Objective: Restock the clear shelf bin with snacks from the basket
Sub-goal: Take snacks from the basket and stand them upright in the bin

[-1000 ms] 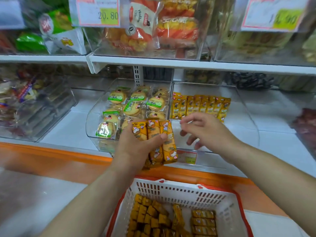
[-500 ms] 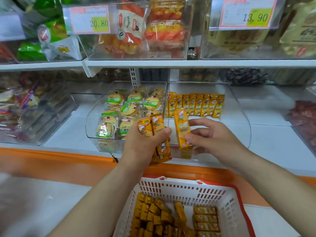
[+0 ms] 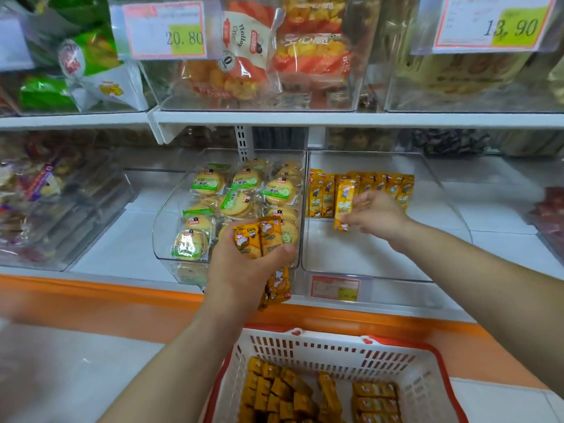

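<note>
Finding: my right hand [image 3: 375, 215] pinches one yellow snack pack [image 3: 343, 206] upright inside the clear bin [image 3: 366, 257], just in front of the row of packs [image 3: 381, 184] along its back wall; my left hand [image 3: 244, 270] grips a bundle of packs [image 3: 259, 236] outside the bin's front; the basket [image 3: 335, 346] below holds many more. Recommendation: seat the pack upright against the row, label forward; release only once it leans steady.
</note>
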`<action>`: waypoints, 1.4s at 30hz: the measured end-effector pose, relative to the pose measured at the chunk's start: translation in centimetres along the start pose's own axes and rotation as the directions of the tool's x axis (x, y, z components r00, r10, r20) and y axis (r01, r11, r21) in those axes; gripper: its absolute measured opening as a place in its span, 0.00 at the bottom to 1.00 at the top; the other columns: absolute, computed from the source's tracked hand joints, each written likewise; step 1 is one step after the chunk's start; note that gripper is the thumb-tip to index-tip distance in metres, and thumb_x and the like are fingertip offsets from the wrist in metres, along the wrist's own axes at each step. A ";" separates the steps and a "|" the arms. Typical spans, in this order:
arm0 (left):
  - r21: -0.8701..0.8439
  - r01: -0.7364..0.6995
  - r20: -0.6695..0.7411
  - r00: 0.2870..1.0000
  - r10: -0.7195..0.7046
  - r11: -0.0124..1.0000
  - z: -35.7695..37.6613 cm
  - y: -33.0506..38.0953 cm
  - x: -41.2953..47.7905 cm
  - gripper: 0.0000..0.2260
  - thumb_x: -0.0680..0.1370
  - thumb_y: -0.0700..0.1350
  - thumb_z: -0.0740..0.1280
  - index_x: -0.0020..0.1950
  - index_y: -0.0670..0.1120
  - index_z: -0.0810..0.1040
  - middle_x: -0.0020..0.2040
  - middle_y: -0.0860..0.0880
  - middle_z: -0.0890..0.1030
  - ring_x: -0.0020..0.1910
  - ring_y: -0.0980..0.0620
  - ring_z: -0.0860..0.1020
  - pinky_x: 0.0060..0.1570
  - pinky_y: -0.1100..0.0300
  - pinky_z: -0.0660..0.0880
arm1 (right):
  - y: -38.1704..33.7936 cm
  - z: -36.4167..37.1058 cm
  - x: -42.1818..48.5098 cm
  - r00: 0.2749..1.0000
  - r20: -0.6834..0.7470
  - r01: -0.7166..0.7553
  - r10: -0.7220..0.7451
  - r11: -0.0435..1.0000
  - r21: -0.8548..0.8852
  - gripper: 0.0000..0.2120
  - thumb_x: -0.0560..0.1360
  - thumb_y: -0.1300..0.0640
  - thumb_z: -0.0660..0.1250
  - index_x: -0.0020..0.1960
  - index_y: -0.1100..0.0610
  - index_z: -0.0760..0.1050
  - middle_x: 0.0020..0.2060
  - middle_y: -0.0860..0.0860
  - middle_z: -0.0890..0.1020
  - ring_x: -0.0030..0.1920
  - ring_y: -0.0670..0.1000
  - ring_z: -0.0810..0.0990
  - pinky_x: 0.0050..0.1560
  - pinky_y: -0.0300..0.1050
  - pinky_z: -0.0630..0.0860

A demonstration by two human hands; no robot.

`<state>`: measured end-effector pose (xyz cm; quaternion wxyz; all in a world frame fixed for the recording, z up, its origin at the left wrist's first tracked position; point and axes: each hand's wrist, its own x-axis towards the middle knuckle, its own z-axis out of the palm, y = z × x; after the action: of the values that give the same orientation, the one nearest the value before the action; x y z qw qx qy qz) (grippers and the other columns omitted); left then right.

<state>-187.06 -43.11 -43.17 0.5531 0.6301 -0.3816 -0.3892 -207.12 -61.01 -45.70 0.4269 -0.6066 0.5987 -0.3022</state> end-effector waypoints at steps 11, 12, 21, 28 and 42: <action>0.061 -0.012 0.026 1.000 0.011 0.998 -0.2 -1.1 0.8 0.23 0.68 0.49 0.82 0.58 0.59 0.77 0.45 0.57 0.87 0.43 0.56 0.87 0.39 0.55 0.85 | 1.7 3.8 9.2 0.981 -0.103 0.083 -0.167 0.827 -0.556 0.18 0.65 0.47 0.82 0.44 0.52 0.75 0.39 0.50 0.78 0.42 0.52 0.76 0.35 0.42 0.65; 0.056 -0.006 0.034 0.999 0.004 0.998 -0.3 -1.2 0.8 0.23 0.68 0.48 0.82 0.58 0.58 0.77 0.45 0.56 0.87 0.43 0.55 0.87 0.40 0.53 0.85 | 2.0 3.9 9.5 0.977 -0.098 0.094 -0.187 0.802 -0.590 0.17 0.66 0.48 0.81 0.42 0.53 0.75 0.39 0.51 0.79 0.40 0.52 0.76 0.36 0.42 0.67; 0.075 -0.007 0.026 1.000 0.005 0.997 -0.6 -1.3 0.9 0.21 0.68 0.47 0.82 0.56 0.57 0.77 0.43 0.57 0.87 0.41 0.56 0.86 0.36 0.60 0.84 | 3.1 4.2 10.0 0.976 -0.094 0.088 -0.195 0.755 -0.650 0.14 0.71 0.46 0.76 0.39 0.54 0.76 0.36 0.54 0.81 0.39 0.56 0.79 0.38 0.44 0.71; 0.022 0.059 0.041 0.997 -0.060 0.998 -0.4 -0.6 0.6 0.20 0.67 0.48 0.82 0.56 0.55 0.79 0.45 0.52 0.88 0.44 0.51 0.87 0.47 0.46 0.85 | 1.1 2.6 8.5 0.995 0.030 0.089 -0.092 0.744 -0.662 0.18 0.70 0.44 0.77 0.48 0.57 0.80 0.41 0.53 0.81 0.43 0.54 0.78 0.39 0.43 0.70; -0.357 0.269 0.274 0.946 -0.175 0.895 1.7 1.3 -1.4 0.13 0.80 0.36 0.69 0.65 0.39 0.76 0.59 0.34 0.83 0.57 0.33 0.83 0.57 0.30 0.78 | -3.0 1.2 -14.4 0.902 0.390 0.069 -0.185 0.954 0.293 0.10 0.76 0.51 0.72 0.57 0.48 0.77 0.42 0.49 0.86 0.39 0.56 0.87 0.36 0.44 0.80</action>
<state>-189.22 -42.59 -41.95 0.5696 0.4966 -0.2843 -0.5900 -206.10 -46.92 -41.51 0.6023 -0.6302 0.4064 -0.2737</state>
